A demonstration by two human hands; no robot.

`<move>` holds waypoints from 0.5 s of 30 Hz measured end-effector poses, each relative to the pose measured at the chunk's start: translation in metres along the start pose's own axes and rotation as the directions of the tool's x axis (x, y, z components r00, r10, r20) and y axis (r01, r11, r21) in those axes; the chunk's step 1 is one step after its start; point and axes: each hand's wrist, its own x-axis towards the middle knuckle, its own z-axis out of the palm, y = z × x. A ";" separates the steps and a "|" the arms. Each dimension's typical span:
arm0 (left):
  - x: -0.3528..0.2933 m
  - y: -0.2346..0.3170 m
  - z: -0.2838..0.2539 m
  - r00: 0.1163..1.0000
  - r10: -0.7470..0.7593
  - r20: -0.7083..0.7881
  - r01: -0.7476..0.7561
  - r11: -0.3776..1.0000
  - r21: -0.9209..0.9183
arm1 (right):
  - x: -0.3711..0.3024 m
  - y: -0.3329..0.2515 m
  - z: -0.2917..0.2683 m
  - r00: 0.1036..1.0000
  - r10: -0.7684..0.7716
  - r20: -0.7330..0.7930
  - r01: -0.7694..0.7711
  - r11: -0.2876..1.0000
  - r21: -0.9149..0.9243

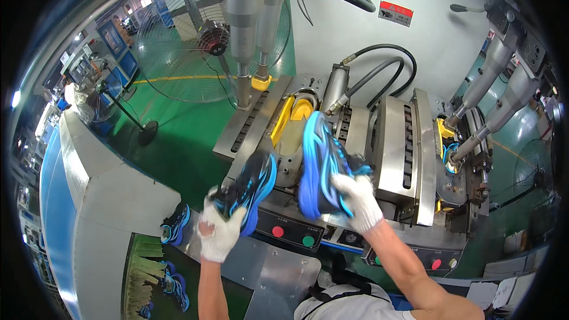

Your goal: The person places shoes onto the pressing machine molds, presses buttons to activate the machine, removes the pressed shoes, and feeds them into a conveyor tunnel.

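Observation:
My left hand (218,230), in a white knit glove with a worn hole, grips a black sneaker (242,185) with a blue sole by its heel end, toe pointing up. In my right hand (359,201), also gloved, is a second sneaker (320,163), bright blue with black, held upright by its heel part. Both shoes are in the air before a metal pressing machine, apart from each other. Behind them, the machine's left station shows yellow pads (302,109) with no shoe between them. Another blue shoe (452,157) sits under the right station's rods.
Red button (277,232) and green button (308,241) line the machine's front. Metal rods (243,53) and black hoses (379,53) hang around it. At left, sneakers (175,225) lie beside a grey housing (112,201) with green strips (145,266). A caged fan (213,38) stands behind.

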 end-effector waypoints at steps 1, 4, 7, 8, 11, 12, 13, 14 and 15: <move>-0.033 -0.001 -0.012 0.993 0.050 -0.110 -0.024 0.974 0.226 | 0.040 -0.001 0.016 0.998 0.038 0.048 -0.037 0.999 -0.027; -0.134 -0.079 -0.034 0.946 -0.297 -0.127 0.322 0.887 0.331 | 0.161 0.025 0.070 0.981 0.148 0.129 -0.161 0.982 0.098; -0.201 -0.128 -0.017 0.827 -0.551 -0.110 0.545 0.739 0.396 | 0.285 0.055 0.045 0.961 -0.085 -0.262 -0.027 0.918 -0.396; -0.208 -0.128 -0.009 0.765 -0.628 -0.138 0.599 0.617 0.510 | 0.316 0.066 0.019 0.933 -0.142 -0.329 -0.089 0.798 -0.596; -0.248 -0.152 0.014 0.736 -0.674 -0.056 0.559 0.560 0.612 | 0.368 0.103 -0.033 0.771 -0.615 -0.165 -0.277 -0.091 -0.956; -0.266 -0.166 0.022 0.744 -0.663 -0.086 0.597 0.600 0.533 | 0.379 0.107 -0.018 0.866 -0.473 -0.159 -0.260 -0.155 -0.953; -0.275 -0.174 0.030 0.742 -0.658 -0.126 0.634 0.629 0.450 | 0.388 0.109 0.010 0.940 -0.307 -0.152 -0.225 -0.217 -0.950; -0.285 -0.181 0.040 0.695 -0.706 -0.141 0.679 0.579 0.451 | 0.391 0.118 0.036 0.907 -0.336 -0.255 -0.259 0.032 -0.965; -0.304 -0.181 0.038 0.613 -0.767 -0.192 0.749 0.485 0.452 | 0.370 0.164 0.066 0.883 -0.377 -0.280 -0.301 0.002 -0.954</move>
